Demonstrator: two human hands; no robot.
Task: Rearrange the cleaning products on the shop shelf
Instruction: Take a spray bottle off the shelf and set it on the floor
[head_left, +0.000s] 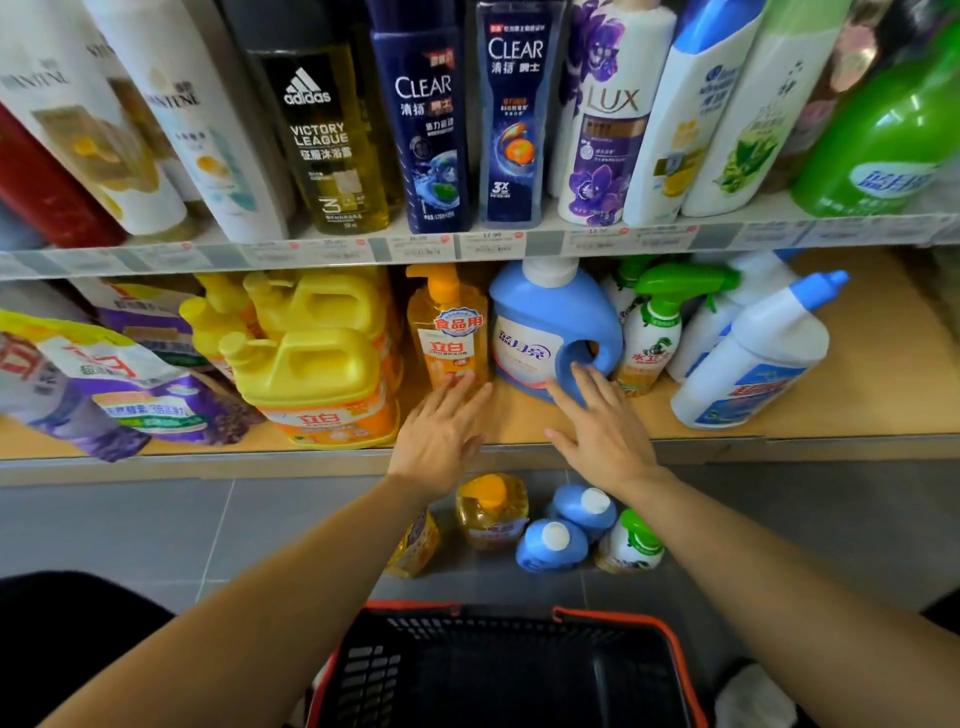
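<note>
The light wooden lower shelf (857, 395) carries the cleaning products, and its landmark is the big blue plastic laundry jug with a white cap (545, 322), standing upright near the middle. Below the jug, nearest the person, sits a black plastic shopping basket with an orange rim (613, 618). Just left of the jug stands a tall orange pump bottle of dish liquid (452, 332), upright, with a narrow gap between the two.

Both hands are spread wide, fingers straight, gripping nothing. The left hand (441, 431) has its fingertips at the pump bottle's base. The right hand (602, 431) reaches the jug's handle loop.

The step looks like squaring these two up in the row. The jug is probably heavy, so it is better to hook the handle and slide it than to lift it. The pump bottle is tall and narrow, so push it low to avoid tipping.

On the grey floor below the jug wait four small bottles (491, 512). They likely need room kept for them.
</note>
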